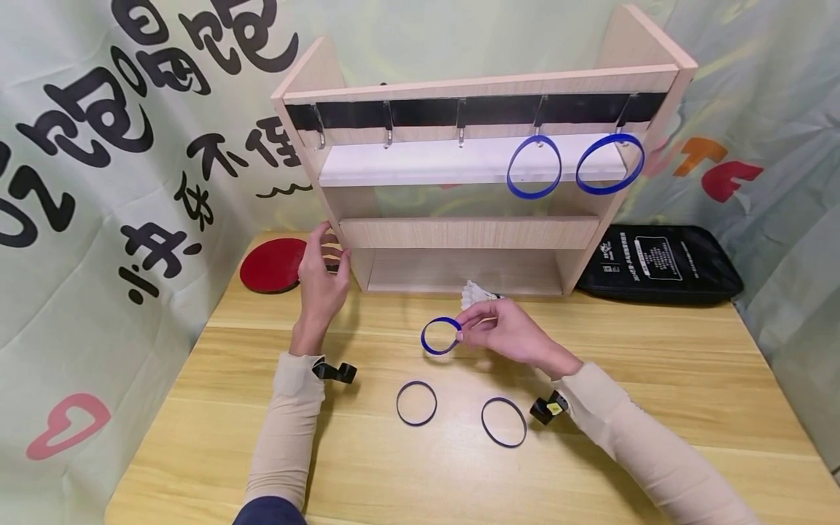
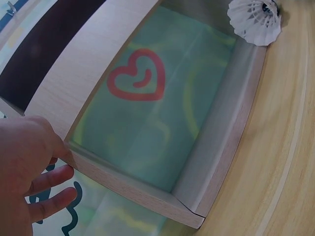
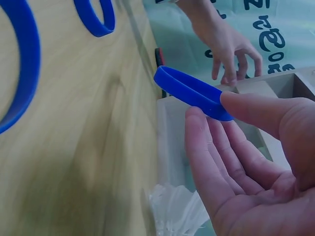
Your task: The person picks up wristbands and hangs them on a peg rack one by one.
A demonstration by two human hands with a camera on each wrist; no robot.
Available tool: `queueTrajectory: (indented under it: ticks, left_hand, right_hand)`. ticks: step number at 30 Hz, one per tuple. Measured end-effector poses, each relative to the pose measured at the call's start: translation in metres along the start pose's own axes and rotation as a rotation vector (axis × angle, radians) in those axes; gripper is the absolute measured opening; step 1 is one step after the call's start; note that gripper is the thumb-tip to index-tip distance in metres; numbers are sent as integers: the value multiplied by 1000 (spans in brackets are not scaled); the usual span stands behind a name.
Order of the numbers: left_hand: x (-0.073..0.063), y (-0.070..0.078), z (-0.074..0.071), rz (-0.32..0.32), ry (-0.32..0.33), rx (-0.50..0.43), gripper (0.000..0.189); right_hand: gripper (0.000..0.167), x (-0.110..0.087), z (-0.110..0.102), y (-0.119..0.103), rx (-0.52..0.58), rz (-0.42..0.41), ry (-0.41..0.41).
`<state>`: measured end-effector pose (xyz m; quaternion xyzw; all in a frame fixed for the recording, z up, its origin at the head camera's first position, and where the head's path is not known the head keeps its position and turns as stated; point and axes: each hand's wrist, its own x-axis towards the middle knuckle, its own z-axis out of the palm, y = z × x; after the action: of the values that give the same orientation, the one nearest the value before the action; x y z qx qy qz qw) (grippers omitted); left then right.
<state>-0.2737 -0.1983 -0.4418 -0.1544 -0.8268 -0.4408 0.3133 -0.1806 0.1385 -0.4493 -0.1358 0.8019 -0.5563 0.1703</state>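
My right hand (image 1: 504, 332) pinches a blue ring (image 3: 189, 93) between thumb and fingertips, above the table in front of the shelf. My left hand (image 1: 321, 281) touches the left side panel of the wooden shelf (image 1: 469, 232), its fingers loosely spread. Part of the left hand is cut off in the left wrist view. Two blue rings hang from hooks at the shelf's right: one ring (image 1: 510, 169) on the fourth hook, another ring (image 1: 579, 175) on the last. On the table lie two more rings, a left one (image 1: 398, 412) and a right one (image 1: 484, 423).
A black strip (image 1: 423, 114) with several metal hooks runs across the shelf's upper part. A white shuttlecock (image 1: 474, 293) lies at the shelf's front. At left is a red paddle (image 1: 272, 265); at right, a black case (image 1: 659, 264). Printed cloth (image 1: 59, 292) hangs around the table.
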Motion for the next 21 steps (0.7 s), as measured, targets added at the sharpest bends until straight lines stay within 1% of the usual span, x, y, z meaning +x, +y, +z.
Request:
queueTrajectory:
  ticks: [3,8,11,14,19,21]
  left_hand:
    - [0,0,0,0,-4,-2,53]
    - [-1,0,-1,-1,-11,1,54]
    - [0,0,0,5,-11,7,54]
    - [0,0,0,11,-6,8,52]
    - [0,-1,0,7,-4,4,53]
    - [-1,-1,0,5,-6,3,53]
  right_hand:
    - [29,-1,-1,-4,11,-5,22]
    - [30,-2,-3,-8,18,-6,34]
    - [30,-3,-4,-13,13,1,47]
    - [28,-5,-5,-20,31,2,62]
    - [26,-5,-7,-32,61,-18,84]
    - [26,-4,-8,-37,64,-39,96]
